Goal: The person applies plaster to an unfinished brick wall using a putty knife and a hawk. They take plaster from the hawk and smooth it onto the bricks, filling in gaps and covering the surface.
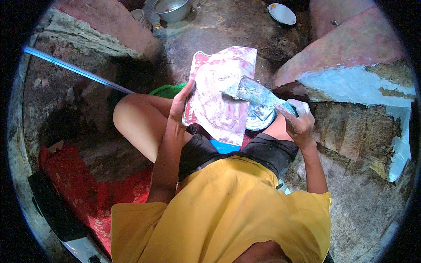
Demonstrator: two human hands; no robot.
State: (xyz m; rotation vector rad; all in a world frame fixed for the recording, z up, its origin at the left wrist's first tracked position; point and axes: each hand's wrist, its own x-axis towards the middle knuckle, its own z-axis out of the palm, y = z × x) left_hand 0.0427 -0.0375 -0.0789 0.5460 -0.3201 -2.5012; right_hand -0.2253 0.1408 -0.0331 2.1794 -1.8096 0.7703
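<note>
My left hand is closed on the left edge of a flat board, reddish at its rim and smeared with whitish pink paste. My right hand grips the handle of a wide, paste-coated scraper, whose blade lies over the right half of the board. Behind the board's right side, near my right knee, a round container with blue and white smears partly shows. A blue object peeks out below the board, and green mesh-like material shows behind my left hand.
A metal basin and a white plate sit on the dark floor ahead. Pinkish rough walls stand at both sides. A long pale pole lies at the left. Red material is beside me at lower left.
</note>
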